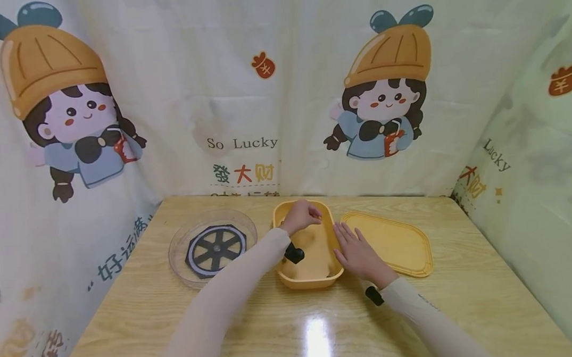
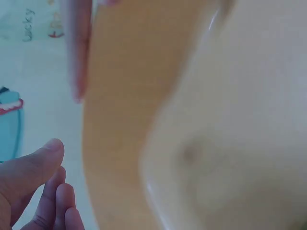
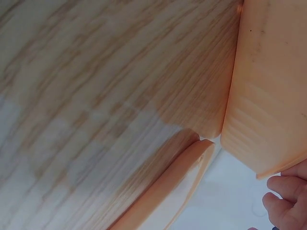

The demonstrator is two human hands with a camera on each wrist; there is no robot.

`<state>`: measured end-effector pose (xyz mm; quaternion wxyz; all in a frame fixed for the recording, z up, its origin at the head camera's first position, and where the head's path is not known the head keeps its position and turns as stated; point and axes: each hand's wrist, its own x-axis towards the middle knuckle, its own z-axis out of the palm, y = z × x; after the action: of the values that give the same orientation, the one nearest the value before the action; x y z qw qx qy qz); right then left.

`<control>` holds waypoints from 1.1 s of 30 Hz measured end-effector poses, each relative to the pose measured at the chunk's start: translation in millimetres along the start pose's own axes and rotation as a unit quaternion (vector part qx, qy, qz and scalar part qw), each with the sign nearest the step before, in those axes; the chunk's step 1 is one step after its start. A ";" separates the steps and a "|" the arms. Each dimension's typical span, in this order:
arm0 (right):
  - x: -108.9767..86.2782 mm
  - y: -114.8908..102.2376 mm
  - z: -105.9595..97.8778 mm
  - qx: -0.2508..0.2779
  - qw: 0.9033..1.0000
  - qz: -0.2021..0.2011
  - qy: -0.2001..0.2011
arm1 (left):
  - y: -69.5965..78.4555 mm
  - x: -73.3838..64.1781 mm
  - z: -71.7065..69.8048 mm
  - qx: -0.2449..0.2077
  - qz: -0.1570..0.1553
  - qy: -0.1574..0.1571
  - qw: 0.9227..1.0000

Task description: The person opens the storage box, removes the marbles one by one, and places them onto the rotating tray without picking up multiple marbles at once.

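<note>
- The box [image 1: 311, 284] is placed mid-table, lid [image 1: 396, 245] laid off just to its right; the clear dish [image 1: 176, 260] with the black wheel [image 1: 216, 248] in it is set to the box's left.
- Left hand [image 1: 301, 216] is held over the box, grip narrow: thumb and fingertips brought together, a small orange piece [image 1: 320, 217] apparently pinched. Exact shape can't be told.
- Drop risk: the piece is gripped by fingertips only. If the pinch is loosened or the box wall is clipped, it could be lost back into the box or onto the table [image 1: 129, 324] beside it.
- Right hand [image 1: 361, 255] is laid along the box's right rim, fingers fairly straight, nothing seen gripped. The box is presumably being steadied.
- Slide risk: if the rim is pushed too hard, the box could be shoved left, towards the dish.
- Tip risk: if the rim is pressed downward, the far side could be lifted.
- Snag risk: the black gadget [image 1: 295, 253] on the left wrist is hung over the box's left side; the rim could be caught on lift-out.
- Knock risk: the left sleeve [image 1: 242, 281] is stretched between box and dish; the dish could be nudged by a low elbow.
</note>
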<state>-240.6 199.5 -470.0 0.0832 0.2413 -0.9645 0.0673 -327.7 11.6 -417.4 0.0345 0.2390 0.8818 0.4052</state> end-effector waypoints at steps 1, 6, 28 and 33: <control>0.1 -0.5 -0.6 0.002 1.000 0.000 -0.001 | 1.4 -2.4 -3.1 0.002 0.003 -0.003 1.000; 0.5 -2.2 -2.7 0.009 1.000 0.004 -0.005 | 10.9 -15.1 -17.0 0.008 0.015 -0.016 1.000; -0.7 -1.3 -1.3 0.017 1.000 0.002 -0.002 | 1.4 -82.5 -96.2 0.033 0.055 0.001 0.998; -0.1 -1.5 -1.8 0.018 1.000 0.001 0.002 | -16.6 -93.1 -112.3 0.038 0.037 -0.001 0.999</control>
<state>-239.6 198.6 -468.1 0.0809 0.2414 -0.9633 0.0852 -280.6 -117.8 -366.7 0.0108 0.2730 0.8872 0.3719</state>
